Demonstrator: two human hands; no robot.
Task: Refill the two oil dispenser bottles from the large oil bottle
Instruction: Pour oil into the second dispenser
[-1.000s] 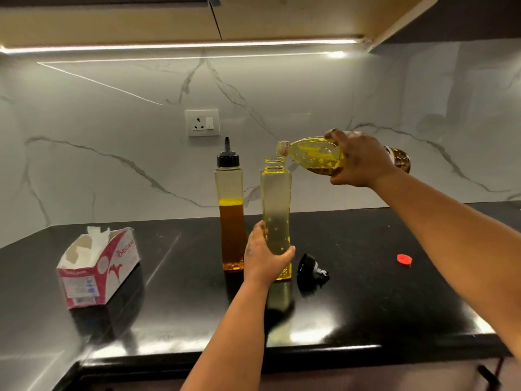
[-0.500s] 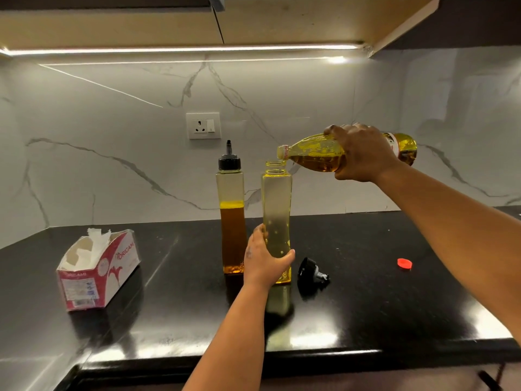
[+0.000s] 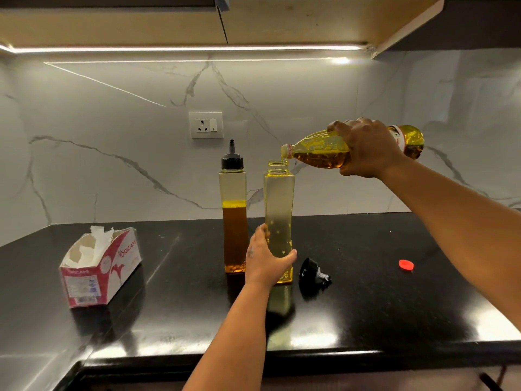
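Note:
Two tall clear dispenser bottles stand side by side on the black counter (image 3: 366, 292). The left dispenser bottle (image 3: 233, 221) wears its black spout cap and is about half full of amber oil. The right dispenser bottle (image 3: 278, 204) is uncapped and looks yellow throughout. My left hand (image 3: 265, 259) grips its lower part. My right hand (image 3: 366, 149) holds the large oil bottle (image 3: 318, 149) tipped almost flat, its mouth just over the open neck. A thin stream of oil runs from it into the neck.
A black spout cap (image 3: 311, 270) lies on the counter right of the open dispenser. A small red cap (image 3: 406, 264) lies farther right. A red and white tissue box (image 3: 101, 266) stands at the left. A wall socket (image 3: 206, 125) sits on the marble backsplash.
The large bottle's base has risen a little, so the bottle lies flatter. My left hand has kept its grip on the open dispenser.

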